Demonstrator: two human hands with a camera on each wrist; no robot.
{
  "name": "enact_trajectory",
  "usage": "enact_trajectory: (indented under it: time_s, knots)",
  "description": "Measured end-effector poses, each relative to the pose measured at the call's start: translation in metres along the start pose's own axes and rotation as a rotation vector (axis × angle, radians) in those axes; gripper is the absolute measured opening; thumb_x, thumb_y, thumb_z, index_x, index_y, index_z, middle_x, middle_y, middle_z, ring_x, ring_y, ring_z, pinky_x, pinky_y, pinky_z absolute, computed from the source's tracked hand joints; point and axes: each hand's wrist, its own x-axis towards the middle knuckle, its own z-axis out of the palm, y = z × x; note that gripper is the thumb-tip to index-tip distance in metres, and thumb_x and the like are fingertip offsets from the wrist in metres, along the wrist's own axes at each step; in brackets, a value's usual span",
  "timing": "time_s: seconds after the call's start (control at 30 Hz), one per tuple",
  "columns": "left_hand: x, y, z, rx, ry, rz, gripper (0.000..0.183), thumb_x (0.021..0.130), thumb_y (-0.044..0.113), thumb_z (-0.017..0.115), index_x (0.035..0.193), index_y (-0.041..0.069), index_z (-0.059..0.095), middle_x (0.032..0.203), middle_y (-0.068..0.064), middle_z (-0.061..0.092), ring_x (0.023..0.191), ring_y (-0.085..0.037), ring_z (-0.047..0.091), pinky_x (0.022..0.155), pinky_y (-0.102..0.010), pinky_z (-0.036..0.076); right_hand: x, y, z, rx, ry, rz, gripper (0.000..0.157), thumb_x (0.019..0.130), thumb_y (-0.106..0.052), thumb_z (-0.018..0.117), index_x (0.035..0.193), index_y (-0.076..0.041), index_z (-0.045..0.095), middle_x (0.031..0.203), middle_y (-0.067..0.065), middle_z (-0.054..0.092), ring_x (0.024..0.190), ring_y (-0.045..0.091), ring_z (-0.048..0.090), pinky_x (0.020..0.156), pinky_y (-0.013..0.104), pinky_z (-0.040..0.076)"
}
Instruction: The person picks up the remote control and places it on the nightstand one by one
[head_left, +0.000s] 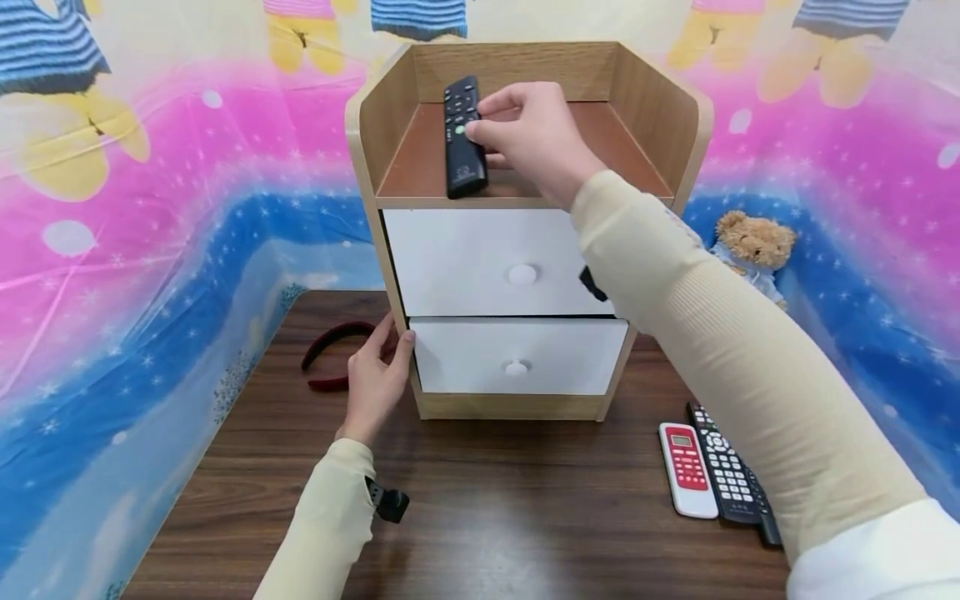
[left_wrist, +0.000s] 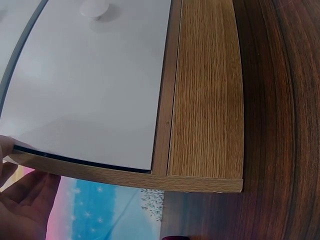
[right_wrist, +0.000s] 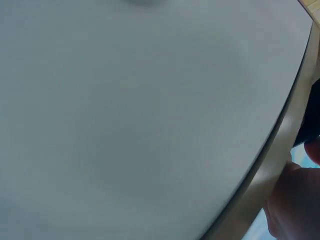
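Note:
In the head view my right hand pinches a black remote control by its right edge, thumb on the button side. The remote is held upright-slanted over the left part of the top shelf of a small wooden cabinet. Whether it touches the shelf, I cannot tell. Low on the cabinet's left side, my left hand grips the side panel's front edge, thumb at the front. The left wrist view shows those fingers at the panel's edge. Both white drawers, upper and lower, are closed.
Right of the cabinet lie a white-and-red remote, a black remote with pale buttons and another dark one, partly under my sleeve. A teddy bear sits behind them. A dark red band lies on the wooden tabletop at left.

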Motion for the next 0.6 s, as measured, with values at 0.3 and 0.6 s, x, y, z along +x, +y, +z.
enact_trajectory:
  time_s: [0.3,0.6]
  knots:
    - [0.001,0.001,-0.001,-0.006,-0.004,-0.002,0.050,0.102,0.031,0.057,0.148,0.014,0.049,0.124,-0.013,0.066,0.109,-0.025,0.066,0.091,-0.044,0.055,0.023,-0.016,0.035,-0.022,-0.036,0.039,0.032,0.095,-0.014,0.067,0.126,-0.005,0.067,0.129,0.006,0.058,0.104,0.020,0.064,0.085,0.022,0.056]
    - [0.000,0.001,0.000,-0.013,-0.003,-0.011,0.049,0.102,0.028,0.058,0.147,0.014,0.049,0.126,-0.012,0.066,0.110,-0.023,0.066,0.092,-0.043,0.055,0.028,-0.013,0.050,-0.089,-0.083,0.092,0.027,0.095,-0.018,0.068,0.117,-0.004,0.072,0.122,0.005,0.061,0.091,0.011,0.069,0.079,0.016,0.055]
